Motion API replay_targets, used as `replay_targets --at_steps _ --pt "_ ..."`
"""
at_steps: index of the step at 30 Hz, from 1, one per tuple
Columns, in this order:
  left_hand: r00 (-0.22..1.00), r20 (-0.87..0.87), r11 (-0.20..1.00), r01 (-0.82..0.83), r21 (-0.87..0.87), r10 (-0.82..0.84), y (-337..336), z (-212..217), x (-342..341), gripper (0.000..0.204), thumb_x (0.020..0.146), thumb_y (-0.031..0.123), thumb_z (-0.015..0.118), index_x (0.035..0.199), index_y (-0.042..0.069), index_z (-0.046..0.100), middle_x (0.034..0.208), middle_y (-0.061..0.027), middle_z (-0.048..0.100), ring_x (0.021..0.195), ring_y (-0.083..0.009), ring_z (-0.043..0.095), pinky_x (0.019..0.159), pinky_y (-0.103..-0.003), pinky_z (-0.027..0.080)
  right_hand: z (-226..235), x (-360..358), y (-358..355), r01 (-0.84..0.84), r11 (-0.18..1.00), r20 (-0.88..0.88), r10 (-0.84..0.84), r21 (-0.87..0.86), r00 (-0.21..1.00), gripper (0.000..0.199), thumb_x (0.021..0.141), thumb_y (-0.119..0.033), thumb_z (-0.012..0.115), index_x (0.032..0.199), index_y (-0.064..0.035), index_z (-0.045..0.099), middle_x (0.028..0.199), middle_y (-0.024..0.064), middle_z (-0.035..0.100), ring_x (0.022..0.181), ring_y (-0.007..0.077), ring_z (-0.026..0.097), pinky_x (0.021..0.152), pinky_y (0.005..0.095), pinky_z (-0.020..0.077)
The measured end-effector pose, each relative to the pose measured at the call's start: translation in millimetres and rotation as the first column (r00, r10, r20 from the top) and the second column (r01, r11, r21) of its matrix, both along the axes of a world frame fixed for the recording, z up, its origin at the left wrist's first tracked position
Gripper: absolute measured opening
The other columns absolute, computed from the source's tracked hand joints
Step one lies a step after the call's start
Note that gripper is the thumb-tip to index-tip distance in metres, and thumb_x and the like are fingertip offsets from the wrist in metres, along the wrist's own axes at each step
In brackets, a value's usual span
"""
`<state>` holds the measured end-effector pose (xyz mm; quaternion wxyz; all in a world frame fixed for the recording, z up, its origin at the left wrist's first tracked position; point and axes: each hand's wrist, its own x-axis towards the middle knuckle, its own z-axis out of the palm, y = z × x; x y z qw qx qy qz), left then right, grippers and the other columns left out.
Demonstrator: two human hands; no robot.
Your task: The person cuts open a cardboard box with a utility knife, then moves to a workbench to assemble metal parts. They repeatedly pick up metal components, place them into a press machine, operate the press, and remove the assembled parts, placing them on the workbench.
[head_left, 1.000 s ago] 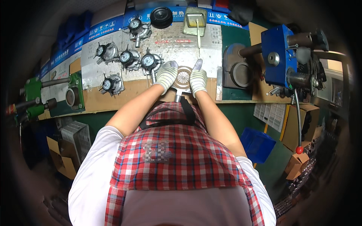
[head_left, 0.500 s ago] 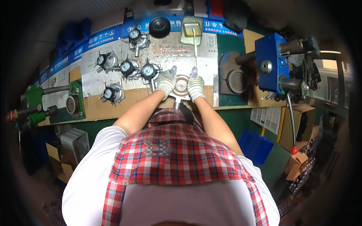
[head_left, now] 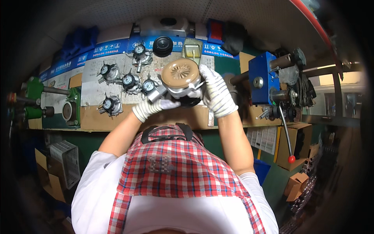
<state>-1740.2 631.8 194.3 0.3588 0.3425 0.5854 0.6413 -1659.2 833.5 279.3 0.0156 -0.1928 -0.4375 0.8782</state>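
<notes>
Both my hands wear white knit gloves and hold one round metal pump-like assembly (head_left: 180, 80) lifted above the workbench (head_left: 97, 117). Its tan finned disc faces up toward me. My left hand (head_left: 152, 107) grips it from below on the left, near a metal stub sticking out. My right hand (head_left: 214, 91) wraps its right side. The underside of the assembly is hidden by my fingers.
Several similar metal assemblies (head_left: 124, 81) lie on the bench at the left. A black round part (head_left: 162, 45) and a small tray (head_left: 192, 47) sit at the back. A blue press (head_left: 265, 84) with a red-knobbed lever (head_left: 291, 158) stands right; a green fixture (head_left: 35, 103) stands left. Cardboard boxes sit below.
The round assembly has been lifted off the bench and brought up toward me, held in both hands. The view has also shifted closer to the bench.
</notes>
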Motion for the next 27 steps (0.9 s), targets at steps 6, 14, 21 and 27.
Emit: replay_targets --at_steps 6,14,21,27 --pt "0.957 0.002 0.952 -0.289 -0.100 0.291 -5.3 -6.0 -1.5 0.065 0.086 0.025 0.081 0.141 0.004 0.053 0.139 -0.0106 0.061 0.127 -0.0223 0.057 0.108 -0.037 0.048 19.5 6.7 -26.4 -0.053 0.988 0.031 0.049 0.142 0.998 0.052 0.102 -0.048 0.058 0.126 -0.0020 0.058 0.107 0.0090 0.065 0.093 0.0187 0.068 0.079 0.0373 0.0615" --pt "0.868 0.405 0.935 -0.347 0.076 0.289 -12.8 -45.4 -2.5 0.062 0.088 0.023 0.080 0.140 0.005 0.054 0.131 -0.0066 0.065 0.121 -0.0185 0.060 0.106 -0.037 0.047 -50.5 58.0 -4.5 0.079 0.494 -0.067 -0.042 0.866 0.997 0.075 0.093 -0.048 0.069 0.143 0.0006 0.044 0.127 0.0197 0.057 0.114 0.0285 0.058 0.099 0.0402 0.0495" --pt "0.794 0.592 0.939 -0.294 0.176 0.137 -11.0 -20.1 7.1 0.071 0.082 0.023 0.084 0.142 0.005 0.051 0.131 -0.0066 0.065 0.121 -0.0190 0.060 0.107 -0.037 0.047 -62.4 55.8 -41.2 0.086 0.286 -0.089 -0.002 0.954 0.996 0.086 0.087 -0.051 0.073 0.148 -0.0003 0.039 0.142 0.0219 0.048 0.128 0.0358 0.051 0.108 0.0438 0.0424" --pt "0.797 0.597 0.959 -0.234 0.160 0.095 -9.2 -18.3 13.9 0.077 0.082 0.025 0.084 0.146 0.005 0.047 0.131 -0.0083 0.064 0.123 -0.0209 0.060 0.109 -0.039 0.046 -104.0 67.1 -6.1 0.259 0.409 -0.127 -0.322 0.875 0.938 0.057 0.104 -0.035 0.054 0.143 0.0044 0.044 0.131 0.0209 0.050 0.122 0.0310 0.054 0.108 0.0422 0.0416"
